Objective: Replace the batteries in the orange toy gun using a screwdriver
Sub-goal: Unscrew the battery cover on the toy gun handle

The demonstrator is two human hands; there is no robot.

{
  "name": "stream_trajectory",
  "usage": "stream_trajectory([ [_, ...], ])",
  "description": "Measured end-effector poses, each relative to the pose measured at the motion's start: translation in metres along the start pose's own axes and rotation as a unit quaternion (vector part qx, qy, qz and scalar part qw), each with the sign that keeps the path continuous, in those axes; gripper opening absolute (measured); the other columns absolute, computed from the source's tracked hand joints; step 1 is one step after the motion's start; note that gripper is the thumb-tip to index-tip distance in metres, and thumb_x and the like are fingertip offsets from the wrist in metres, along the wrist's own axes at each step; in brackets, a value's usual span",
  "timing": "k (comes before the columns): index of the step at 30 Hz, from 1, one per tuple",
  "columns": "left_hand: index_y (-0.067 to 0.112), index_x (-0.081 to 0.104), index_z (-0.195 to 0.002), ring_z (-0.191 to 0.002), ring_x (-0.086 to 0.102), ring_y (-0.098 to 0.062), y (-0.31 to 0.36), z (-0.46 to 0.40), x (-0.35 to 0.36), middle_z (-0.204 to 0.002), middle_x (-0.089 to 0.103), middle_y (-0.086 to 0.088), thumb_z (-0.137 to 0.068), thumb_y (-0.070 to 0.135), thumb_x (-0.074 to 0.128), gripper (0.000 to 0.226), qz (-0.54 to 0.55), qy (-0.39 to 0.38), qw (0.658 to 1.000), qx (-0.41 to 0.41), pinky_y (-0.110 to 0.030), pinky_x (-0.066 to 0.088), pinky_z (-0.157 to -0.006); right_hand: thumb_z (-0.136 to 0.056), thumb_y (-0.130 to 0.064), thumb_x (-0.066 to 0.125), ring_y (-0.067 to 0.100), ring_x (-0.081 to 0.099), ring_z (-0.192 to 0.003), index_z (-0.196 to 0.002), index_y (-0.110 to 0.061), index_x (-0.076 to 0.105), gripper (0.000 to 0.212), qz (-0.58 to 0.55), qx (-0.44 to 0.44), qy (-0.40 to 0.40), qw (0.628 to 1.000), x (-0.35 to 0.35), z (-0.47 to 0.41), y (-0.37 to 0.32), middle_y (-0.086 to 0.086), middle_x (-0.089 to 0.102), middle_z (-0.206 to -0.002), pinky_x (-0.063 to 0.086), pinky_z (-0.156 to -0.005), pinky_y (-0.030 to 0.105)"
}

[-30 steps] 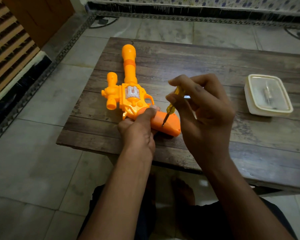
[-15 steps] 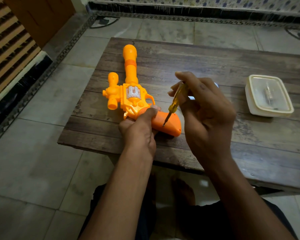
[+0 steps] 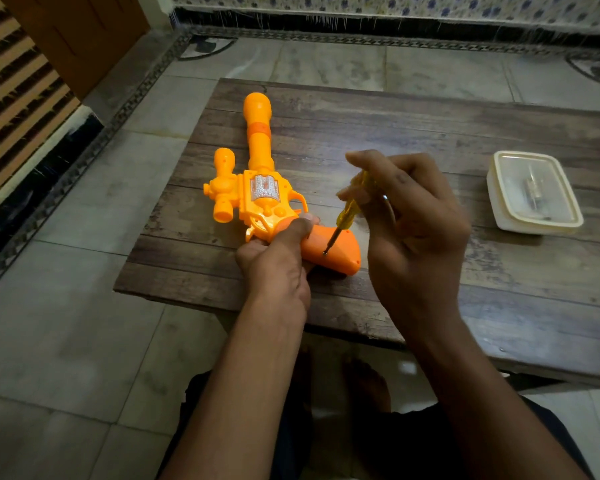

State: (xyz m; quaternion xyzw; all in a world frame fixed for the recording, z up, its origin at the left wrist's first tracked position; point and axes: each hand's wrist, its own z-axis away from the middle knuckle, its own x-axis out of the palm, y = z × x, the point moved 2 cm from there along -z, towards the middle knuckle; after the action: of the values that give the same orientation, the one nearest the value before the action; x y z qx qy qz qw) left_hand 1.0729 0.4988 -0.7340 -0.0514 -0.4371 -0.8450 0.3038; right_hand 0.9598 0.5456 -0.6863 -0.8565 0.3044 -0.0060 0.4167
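The orange toy gun (image 3: 261,188) lies flat on the wooden table (image 3: 430,140), barrel pointing away from me, grip toward my right. My left hand (image 3: 278,268) presses down on the gun where the grip meets the body, thumb across it. My right hand (image 3: 409,230) pinches a small yellow-handled screwdriver (image 3: 349,213) between thumb and fingers. Its metal tip rests in a screw hole on the grip's side. The upper end of the handle is hidden by my fingers.
A shallow white plastic container (image 3: 534,192) with a clear lid and small metal items inside sits on the table's right side. The table's near edge runs just past my wrists. Tiled floor lies to the left, and my bare feet show under the table.
My right hand has turned on the screwdriver, fingers shifting around the handle while the tip stays on the grip's screw. Left hand and gun have stayed put.
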Motion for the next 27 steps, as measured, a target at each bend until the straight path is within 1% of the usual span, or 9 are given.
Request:
stream_trajectory([
  [2, 0.004, 0.066, -0.127, -0.105, 0.074, -0.033, -0.0007, -0.0012, -0.0007, -0.115, 0.075, -0.018, -0.075, -0.009, 0.082, 0.056, 0.001, -0.003, 1.000, 0.003, -0.049, 0.063, -0.075, -0.094, 0.012, 0.055, 0.025, 0.073, -0.096, -0.129, 0.005, 0.066, 0.038, -0.004, 0.002, -0.005, 1.000, -0.0008, 0.0012, 0.0010, 0.016, 0.066, -0.103, 0.059, -0.077, 0.044],
  [5, 0.005, 0.066, -0.128, -0.105, 0.073, -0.031, -0.0006, 0.0006, -0.0008, -0.116, 0.074, -0.016, -0.076, -0.006, 0.083, 0.057, -0.004, -0.007, 1.000, 0.008, -0.054, 0.062, -0.081, -0.099, 0.004, 0.061, 0.027, 0.072, -0.097, -0.127, 0.003, 0.068, 0.029, -0.008, -0.005, -0.011, 1.000, -0.0009, 0.0020, -0.0013, 0.015, 0.068, -0.104, 0.059, -0.078, 0.045],
  [9, 0.012, 0.066, -0.108, -0.094, 0.072, -0.026, 0.0008, 0.0025, 0.0003, -0.102, 0.073, -0.011, -0.078, -0.009, 0.080, 0.039, 0.002, -0.006, 1.000, 0.006, -0.051, 0.062, -0.078, -0.096, 0.007, 0.065, 0.024, 0.071, -0.094, -0.130, 0.004, 0.066, 0.033, 0.020, -0.024, -0.005, 1.000, 0.0004, 0.0021, -0.0025, 0.016, 0.067, -0.103, 0.060, -0.080, 0.038],
  [11, 0.008, 0.067, -0.119, -0.096, 0.072, -0.027, 0.0013, 0.0034, 0.0000, -0.107, 0.074, -0.013, -0.077, -0.009, 0.081, 0.047, -0.001, -0.008, 1.000, 0.007, -0.047, 0.062, -0.072, -0.097, 0.008, 0.057, 0.025, 0.073, -0.099, -0.136, 0.007, 0.060, 0.039, -0.002, -0.014, -0.011, 1.000, 0.0005, 0.0029, -0.0012, 0.015, 0.070, -0.108, 0.061, -0.083, 0.042],
  [15, 0.006, 0.061, -0.134, -0.107, 0.071, -0.029, 0.0027, 0.0054, -0.0009, -0.120, 0.072, -0.014, -0.078, -0.005, 0.083, 0.061, -0.010, -0.008, 1.000, 0.003, -0.057, 0.060, -0.088, -0.099, 0.004, 0.060, 0.026, 0.072, -0.101, -0.133, 0.003, 0.064, 0.034, -0.013, -0.002, -0.026, 1.000, 0.0007, 0.0035, -0.0028, 0.014, 0.069, -0.111, 0.061, -0.081, 0.044],
  [18, 0.007, 0.060, -0.127, -0.103, 0.070, -0.028, 0.0038, 0.0053, -0.0005, -0.116, 0.071, -0.011, -0.078, -0.005, 0.083, 0.055, -0.009, -0.002, 1.000, 0.000, -0.056, 0.061, -0.087, -0.096, -0.001, 0.070, 0.027, 0.067, -0.091, -0.129, -0.001, 0.068, 0.033, 0.027, -0.015, -0.013, 0.999, 0.0012, 0.0019, -0.0037, 0.014, 0.062, -0.102, 0.059, -0.076, 0.042],
  [20, 0.010, 0.061, -0.123, -0.097, 0.070, -0.025, 0.0036, 0.0053, 0.0000, -0.108, 0.070, -0.010, -0.078, -0.006, 0.082, 0.053, -0.010, 0.002, 1.000, -0.003, -0.050, 0.062, -0.079, -0.097, 0.002, 0.065, 0.029, 0.069, -0.090, -0.132, 0.003, 0.065, 0.036, 0.028, -0.018, -0.008, 0.999, 0.0014, 0.0016, -0.0015, 0.016, 0.064, -0.100, 0.059, -0.077, 0.043],
  [23, 0.005, 0.063, -0.130, -0.101, 0.071, -0.027, 0.0032, 0.0052, -0.0004, -0.116, 0.072, -0.013, -0.076, -0.006, 0.083, 0.059, -0.010, 0.001, 1.000, -0.001, -0.050, 0.061, -0.079, -0.097, 0.009, 0.057, 0.028, 0.072, -0.096, -0.136, 0.007, 0.059, 0.039, -0.008, -0.008, -0.023, 1.000, 0.0005, 0.0027, -0.0014, 0.019, 0.068, -0.104, 0.060, -0.083, 0.040],
  [27, 0.006, 0.065, -0.127, -0.101, 0.072, -0.027, 0.0020, 0.0030, -0.0008, -0.115, 0.073, -0.014, -0.078, -0.005, 0.082, 0.054, -0.009, -0.002, 1.000, 0.001, -0.050, 0.062, -0.080, -0.097, -0.001, 0.069, 0.028, 0.070, -0.094, -0.132, 0.000, 0.066, 0.034, 0.008, -0.007, -0.026, 1.000, 0.0013, 0.0024, -0.0048, 0.015, 0.065, -0.103, 0.060, -0.077, 0.041],
])
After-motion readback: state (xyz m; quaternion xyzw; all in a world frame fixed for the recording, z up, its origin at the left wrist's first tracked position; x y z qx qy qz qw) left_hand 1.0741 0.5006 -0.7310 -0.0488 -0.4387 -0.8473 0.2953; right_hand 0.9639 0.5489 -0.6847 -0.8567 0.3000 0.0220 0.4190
